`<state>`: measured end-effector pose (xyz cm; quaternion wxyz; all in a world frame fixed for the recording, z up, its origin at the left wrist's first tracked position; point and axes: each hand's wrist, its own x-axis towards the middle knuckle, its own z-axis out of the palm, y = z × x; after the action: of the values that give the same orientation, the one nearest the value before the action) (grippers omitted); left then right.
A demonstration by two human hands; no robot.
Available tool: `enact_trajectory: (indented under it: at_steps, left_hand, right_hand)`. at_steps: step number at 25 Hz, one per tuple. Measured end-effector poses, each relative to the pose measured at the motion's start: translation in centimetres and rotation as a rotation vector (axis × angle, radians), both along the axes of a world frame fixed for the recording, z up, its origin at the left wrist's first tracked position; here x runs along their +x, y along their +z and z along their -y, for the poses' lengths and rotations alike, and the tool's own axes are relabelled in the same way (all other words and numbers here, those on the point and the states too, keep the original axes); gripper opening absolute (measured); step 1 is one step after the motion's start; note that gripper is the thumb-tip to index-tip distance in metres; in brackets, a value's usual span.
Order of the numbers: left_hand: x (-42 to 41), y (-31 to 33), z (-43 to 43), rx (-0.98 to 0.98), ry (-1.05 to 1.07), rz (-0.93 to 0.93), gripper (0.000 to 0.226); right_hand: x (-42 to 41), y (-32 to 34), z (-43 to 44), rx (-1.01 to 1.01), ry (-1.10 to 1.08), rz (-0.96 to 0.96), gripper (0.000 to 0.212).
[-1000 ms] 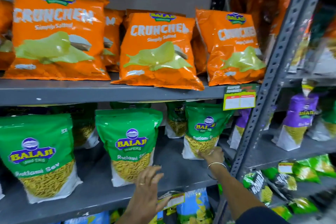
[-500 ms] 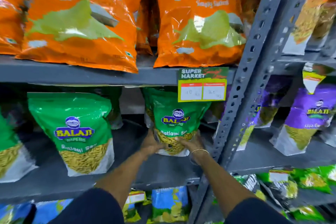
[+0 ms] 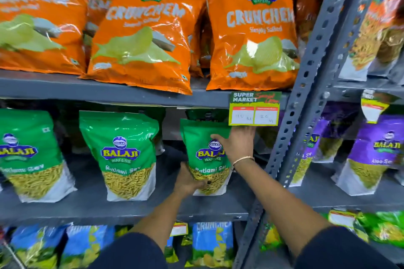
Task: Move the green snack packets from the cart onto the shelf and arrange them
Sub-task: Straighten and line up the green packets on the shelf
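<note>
The rightmost green packet stands upright on the middle shelf, close to the grey upright post. The left hand cups its lower left corner with fingers curled around the base, while the right hand lies flat against its upper right face, fingers spread, just under the price tag. Two more green packets, one in the middle and one at the far left, stand spaced along the same shelf, so placing looks mostly done and this is straightening; the cart is out of view, so what remains cannot be told. Half a second ago both hands gripped the packet's bottom edge; now the right has risen to its top.
</note>
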<state>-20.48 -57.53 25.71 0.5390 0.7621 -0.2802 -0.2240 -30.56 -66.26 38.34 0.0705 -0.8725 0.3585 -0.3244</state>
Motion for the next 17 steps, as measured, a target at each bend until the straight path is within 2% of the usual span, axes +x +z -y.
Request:
enact_trajectory:
  at_steps: [2, 4, 6, 8, 10, 11, 12, 14, 15, 17]
  left_hand:
    - [-0.5, 0.1, 0.0, 0.012, 0.044, 0.015, 0.066]
    - [-0.6, 0.0, 0.1, -0.002, 0.061, -0.009, 0.068]
    - [-0.2, -0.1, 0.1, -0.013, 0.038, -0.023, 0.067]
    - [0.3, -0.3, 0.0, 0.002, 0.01, -0.019, 0.068]
    - [0.7, -0.7, 0.0, 0.021, -0.004, -0.018, 0.072]
    - [0.9, -0.9, 0.0, 0.023, -0.008, -0.027, 0.074]
    - [1.0, -1.1, -0.1, 0.024, -0.023, -0.036, 0.075]
    - [1.2, -1.4, -0.2, 0.043, -0.072, -0.062, 0.081]
    - [1.3, -1.6, 0.0, 0.048, -0.091, -0.067, 0.086]
    - [1.3, -1.9, 0.2, 0.06, -0.097, -0.06, 0.091]
  right_hand:
    - [0.6, 2.0, -1.0, -0.055, 0.096, -0.293, 0.059]
    - [1.2, 3.0, -1.8, 0.105, 0.185, -0.335, 0.051]
    - [1.6, 2.9, -1.9, 0.235, 0.171, -0.209, 0.048]
    - [1.2, 2.2, -1.6, 0.141, 0.081, -0.136, 0.051]
    - [0.6, 0.5, -1.1, 0.013, -0.047, -0.016, 0.065]
    - [-0.1, -0.5, -1.2, 0.016, -0.096, 0.088, 0.076]
    - [-0.8, -2.0, -1.3, 0.072, -0.119, 0.22, 0.085]
    - [-2.2, -5.4, -0.9, 0.339, -0.061, 0.458, 0.098]
    - [-2.6, -7.1, -0.6, 0.525, 0.006, 0.514, 0.1]
    - [-2.8, -9.9, 0.7, 0.862, 0.148, 0.469, 0.092]
